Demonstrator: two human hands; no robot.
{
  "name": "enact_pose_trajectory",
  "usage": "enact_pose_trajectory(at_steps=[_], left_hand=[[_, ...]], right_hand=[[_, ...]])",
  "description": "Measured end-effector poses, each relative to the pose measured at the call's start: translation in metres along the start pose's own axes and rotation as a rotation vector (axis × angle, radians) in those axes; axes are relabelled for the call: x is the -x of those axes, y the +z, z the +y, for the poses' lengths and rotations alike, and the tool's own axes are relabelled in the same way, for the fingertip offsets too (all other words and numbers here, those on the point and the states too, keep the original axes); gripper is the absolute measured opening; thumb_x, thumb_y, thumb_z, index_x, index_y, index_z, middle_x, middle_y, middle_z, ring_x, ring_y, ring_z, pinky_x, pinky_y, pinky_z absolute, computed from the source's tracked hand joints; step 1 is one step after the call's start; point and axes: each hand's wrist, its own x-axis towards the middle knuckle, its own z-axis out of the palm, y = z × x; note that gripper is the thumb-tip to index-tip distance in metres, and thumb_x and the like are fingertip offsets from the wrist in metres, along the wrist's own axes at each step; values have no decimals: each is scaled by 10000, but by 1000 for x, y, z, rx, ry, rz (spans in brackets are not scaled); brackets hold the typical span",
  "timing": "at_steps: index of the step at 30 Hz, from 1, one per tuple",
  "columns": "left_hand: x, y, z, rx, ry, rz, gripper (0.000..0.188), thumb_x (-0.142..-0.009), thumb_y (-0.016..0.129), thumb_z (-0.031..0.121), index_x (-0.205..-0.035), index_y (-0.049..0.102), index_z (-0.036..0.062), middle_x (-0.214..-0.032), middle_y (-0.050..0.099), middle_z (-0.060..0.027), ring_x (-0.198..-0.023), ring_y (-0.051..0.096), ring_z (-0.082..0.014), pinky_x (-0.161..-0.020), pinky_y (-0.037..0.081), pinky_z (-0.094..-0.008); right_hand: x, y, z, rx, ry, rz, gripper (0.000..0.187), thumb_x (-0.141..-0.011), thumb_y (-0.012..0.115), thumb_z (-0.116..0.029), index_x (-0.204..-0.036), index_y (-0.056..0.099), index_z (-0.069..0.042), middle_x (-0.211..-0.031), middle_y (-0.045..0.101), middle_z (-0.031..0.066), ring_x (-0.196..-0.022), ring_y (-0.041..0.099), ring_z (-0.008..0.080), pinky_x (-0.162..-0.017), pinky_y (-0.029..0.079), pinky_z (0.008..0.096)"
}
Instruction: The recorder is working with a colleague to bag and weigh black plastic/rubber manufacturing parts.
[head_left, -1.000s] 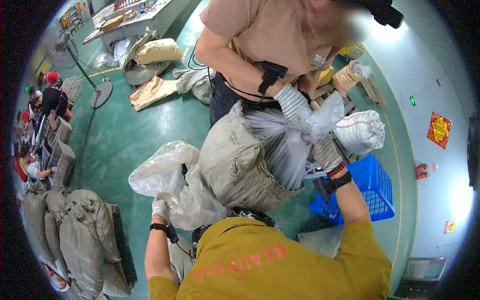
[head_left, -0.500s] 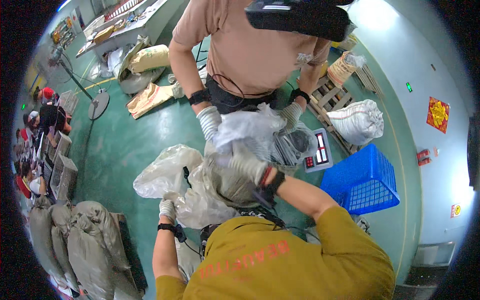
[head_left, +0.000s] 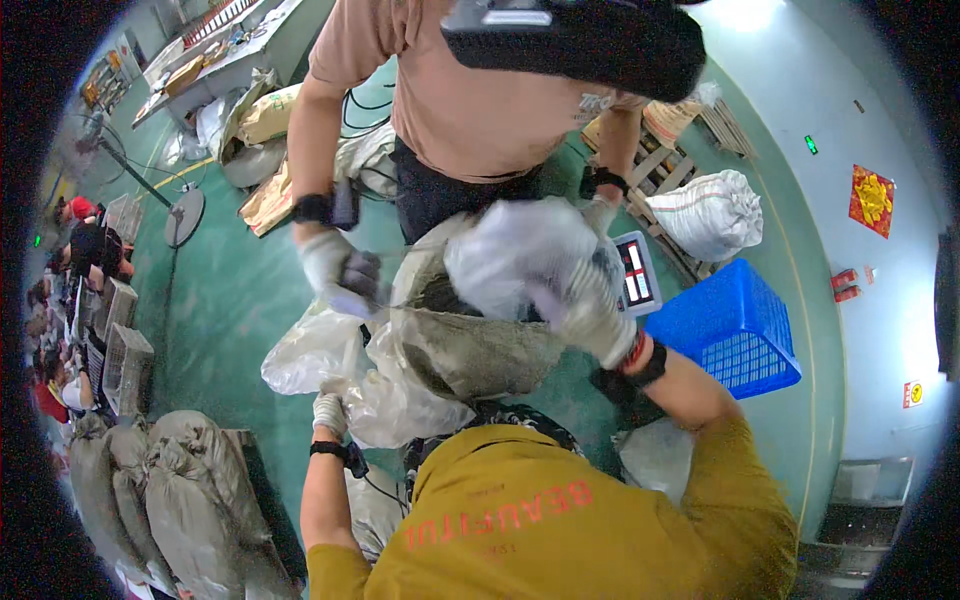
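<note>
My left hand (head_left: 330,412), in a white knit glove, is closed on the edge of a large clear plastic bag (head_left: 405,400). My right hand (head_left: 592,322), gloved too and slightly blurred, grips the near side of a whitish plastic-wrapped bundle (head_left: 515,255). That bundle hangs over the open mouth of a grey-green woven sack (head_left: 480,355). Opposite me, a co-worker's gloved hand (head_left: 345,272) is beside the sack's left rim. Their other hand (head_left: 600,215) is at the bundle's far right side, partly hidden.
A scale (head_left: 638,272) with a lit display and a blue plastic basket (head_left: 725,330) are on the right. Behind them, a white sack (head_left: 708,215) lies by a wooden pallet (head_left: 665,170). Full grey sacks (head_left: 195,500) stand at lower left. A fan stand (head_left: 185,217) is farther back.
My right hand has moved right with the bundle, which is raised above the sack. The co-worker's hand on the left has left the bundle. The sack's mouth shows wider; my left hand stays put.
</note>
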Motion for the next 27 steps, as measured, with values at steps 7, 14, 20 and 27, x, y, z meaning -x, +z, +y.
enact_pose_trajectory(at_steps=[7,14,20,27], left_hand=[[-15,-7,-19,189,-308,-3,279,-809,426,24,-1011,585,131,-857,611,-22,-653,554,-154,-541,454,-245],[4,19,-2,360,-231,-51,293,-842,426,49,-1077,589,112,-888,623,-24,-673,570,-139,-542,461,-239],[40,1,36,303,-196,74,387,-711,414,-59,-1035,590,59,-791,589,-40,-658,565,-172,-542,475,-299],[44,16,42,273,-232,66,324,-749,444,0,-1014,601,100,-782,577,5,-625,515,-128,-538,423,-270]], right_hand=[[-38,51,45,334,-6,-546,471,-821,548,-407,-1119,566,-43,-1030,620,181,-973,583,363,-862,438,452],[137,-54,124,722,770,-1582,588,-769,507,-541,-1142,602,-97,-1075,627,177,-1002,594,306,-878,441,408],[128,-16,117,212,796,-1308,751,-795,513,-575,-1374,367,-119,-1397,391,148,-1287,370,286,-1077,266,368],[63,152,232,174,920,-264,511,-902,464,-441,-1250,507,-69,-1278,508,102,-1163,478,235,-984,347,343]])
